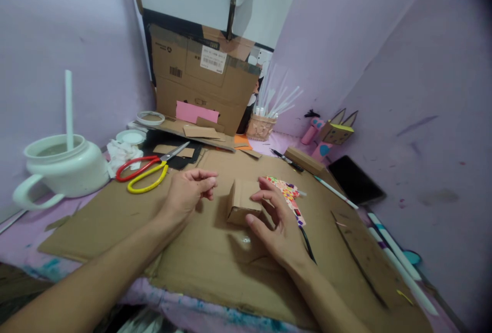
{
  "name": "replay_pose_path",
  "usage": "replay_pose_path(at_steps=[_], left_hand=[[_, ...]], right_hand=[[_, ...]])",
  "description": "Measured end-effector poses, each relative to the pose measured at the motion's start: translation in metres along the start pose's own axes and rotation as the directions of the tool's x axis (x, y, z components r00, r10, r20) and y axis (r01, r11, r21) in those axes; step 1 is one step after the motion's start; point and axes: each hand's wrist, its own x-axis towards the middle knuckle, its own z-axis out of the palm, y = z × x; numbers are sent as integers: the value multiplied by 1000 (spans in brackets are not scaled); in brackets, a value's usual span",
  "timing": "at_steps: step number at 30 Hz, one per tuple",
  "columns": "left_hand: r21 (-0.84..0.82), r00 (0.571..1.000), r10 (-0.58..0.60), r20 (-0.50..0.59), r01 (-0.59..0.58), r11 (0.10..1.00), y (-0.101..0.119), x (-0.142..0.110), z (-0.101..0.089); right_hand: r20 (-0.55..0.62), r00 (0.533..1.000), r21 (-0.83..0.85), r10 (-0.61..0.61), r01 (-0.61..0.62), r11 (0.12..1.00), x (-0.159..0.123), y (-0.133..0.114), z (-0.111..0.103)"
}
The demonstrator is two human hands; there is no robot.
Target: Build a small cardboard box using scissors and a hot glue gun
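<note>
A small cardboard box sits on a large cardboard sheet in front of me. My right hand is at the box's right side, thumb and fingers apart, their tips at or very close to its edge. To the left of the box, my left hand is raised with thumb and fingers pinched together. Anything between those fingertips is too small to make out. Partly behind my right hand lies a glue gun with a colourful pattern, a clear stick at its back and a black cord.
Scissors with red and yellow handles lie left, near a white mug-like pot. A big carton stands at the back beside a basket of white sticks. On the right are a dark tablet and white rods.
</note>
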Motion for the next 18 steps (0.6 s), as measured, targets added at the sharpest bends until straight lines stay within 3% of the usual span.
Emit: replay_pose_path(at_steps=[5, 12, 15, 18], left_hand=[[44, 998, -37, 40, 36, 998, -1, -5, 2], [244, 994, -76, 74, 56, 968, 4, -6, -3], [204, 996, -50, 71, 35, 978, 6, -5, -4], [111, 989, -25, 147, 8, 994, 6, -6, -5]], right_hand=[[19, 1000, -4, -4, 4, 1000, 0, 0, -1], [69, 997, 55, 28, -32, 998, 1, 3, -2], [108, 988, 25, 111, -115, 993, 3, 4, -1], [141, 978, -9, 156, -156, 988, 4, 3, 1]])
